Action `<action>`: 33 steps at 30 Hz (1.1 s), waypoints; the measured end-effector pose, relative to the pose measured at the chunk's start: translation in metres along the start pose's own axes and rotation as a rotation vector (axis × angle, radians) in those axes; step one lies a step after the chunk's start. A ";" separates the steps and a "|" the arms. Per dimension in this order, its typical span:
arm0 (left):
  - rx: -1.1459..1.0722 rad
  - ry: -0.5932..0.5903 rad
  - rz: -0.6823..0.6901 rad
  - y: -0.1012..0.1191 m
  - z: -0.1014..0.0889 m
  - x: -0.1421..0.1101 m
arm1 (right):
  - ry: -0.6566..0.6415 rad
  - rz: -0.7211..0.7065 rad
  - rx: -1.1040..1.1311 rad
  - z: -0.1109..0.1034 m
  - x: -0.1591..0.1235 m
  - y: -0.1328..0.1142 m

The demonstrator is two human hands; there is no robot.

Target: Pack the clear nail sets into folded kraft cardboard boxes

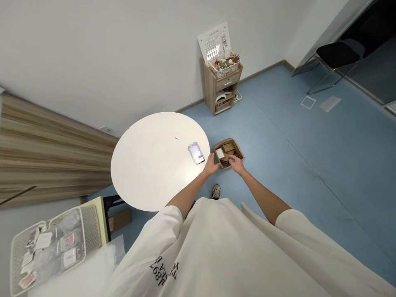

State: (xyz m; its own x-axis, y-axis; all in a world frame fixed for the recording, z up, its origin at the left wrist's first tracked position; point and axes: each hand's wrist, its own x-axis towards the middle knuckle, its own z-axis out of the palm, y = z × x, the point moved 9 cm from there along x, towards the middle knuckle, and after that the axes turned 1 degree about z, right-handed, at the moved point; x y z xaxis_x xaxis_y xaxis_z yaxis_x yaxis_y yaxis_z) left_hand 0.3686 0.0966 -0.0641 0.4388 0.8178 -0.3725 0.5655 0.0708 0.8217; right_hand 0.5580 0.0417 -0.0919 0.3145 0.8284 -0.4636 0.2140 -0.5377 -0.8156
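The left hand [211, 166] stands at the left side of a brown, open-topped box [241, 152], thumb spread from the fingers by a moderate gap around the box's near left corner; whether it presses on the wall cannot be told. The right hand [237, 165] reaches over the near right rim, fingers bent together and fingertips among flat brown cardboard pieces [228, 147]; whether it pinches one is too small to tell. A white card [220, 153] lies inside, at the left.

Both forearms stretch forward and converge on the box, the left one passing by the near right edge of a round white table [151, 165]. The box sits just beyond that table's right edge. A phone [198, 156], partly blurred, lies on the tabletop near the left hand.

Blue floor [278, 165] spreads open to the right of the box. Beyond it, at the far wall, stands a wooden cabinet [209, 88]; a black chair [337, 55] is far right. A shoe [215, 191] shows nearer, below the hands.
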 end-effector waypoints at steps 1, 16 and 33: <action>0.000 0.011 0.002 -0.001 -0.004 -0.003 | -0.010 -0.007 -0.005 0.005 0.000 -0.002; -0.133 0.211 0.006 -0.047 -0.103 -0.089 | -0.189 -0.156 -0.115 0.123 -0.029 -0.070; -0.269 0.366 -0.136 -0.210 -0.265 -0.259 | -0.354 -0.216 -0.226 0.372 -0.142 -0.137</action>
State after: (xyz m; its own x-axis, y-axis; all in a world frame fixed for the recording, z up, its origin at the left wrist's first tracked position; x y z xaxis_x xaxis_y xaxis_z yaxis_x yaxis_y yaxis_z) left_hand -0.0492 0.0211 -0.0254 0.0714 0.9350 -0.3475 0.3782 0.2970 0.8768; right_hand 0.1397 0.0566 -0.0438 -0.0862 0.9065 -0.4133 0.4479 -0.3353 -0.8288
